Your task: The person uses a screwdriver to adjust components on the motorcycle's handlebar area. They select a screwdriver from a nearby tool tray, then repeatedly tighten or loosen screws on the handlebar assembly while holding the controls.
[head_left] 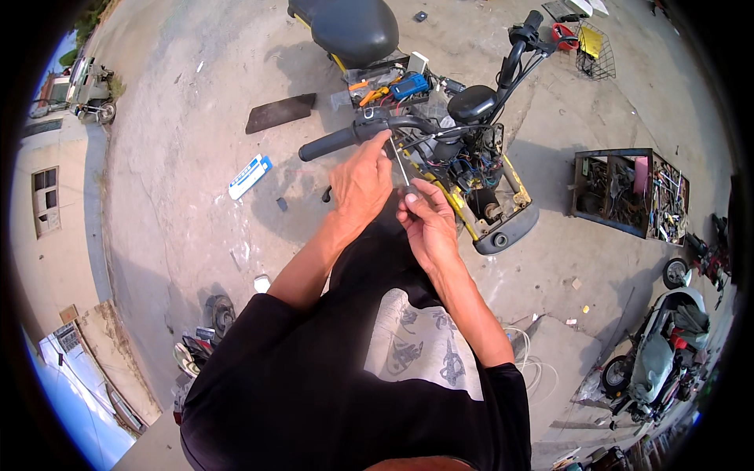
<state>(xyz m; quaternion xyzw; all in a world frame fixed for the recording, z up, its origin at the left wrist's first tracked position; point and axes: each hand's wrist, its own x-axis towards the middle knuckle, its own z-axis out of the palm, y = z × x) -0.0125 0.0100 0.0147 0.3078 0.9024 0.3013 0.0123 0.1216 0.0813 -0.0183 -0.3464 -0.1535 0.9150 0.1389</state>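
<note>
My right hand [426,216] grips the dark handle of a screwdriver [402,166], whose thin metal shaft points up toward the black switch housing [373,122] on the scooter's handlebar. My left hand [363,183] is beside the shaft, index fingertip at that housing and the other fingers curled, with what they hold hidden. The black grip [326,144] extends left from the housing. Around my hands is a partly dismantled yellow-framed scooter [510,174] with exposed wires, a black seat [353,31], and a blue meter [408,85] among tools and parts.
A metal toolbox [653,196] sits at right, above other parked scooters [652,349]. A dark panel [279,111] and a white-blue package [247,178] lie on the concrete at left. A wire basket [597,59] is at back right, a cable [538,365] at lower right.
</note>
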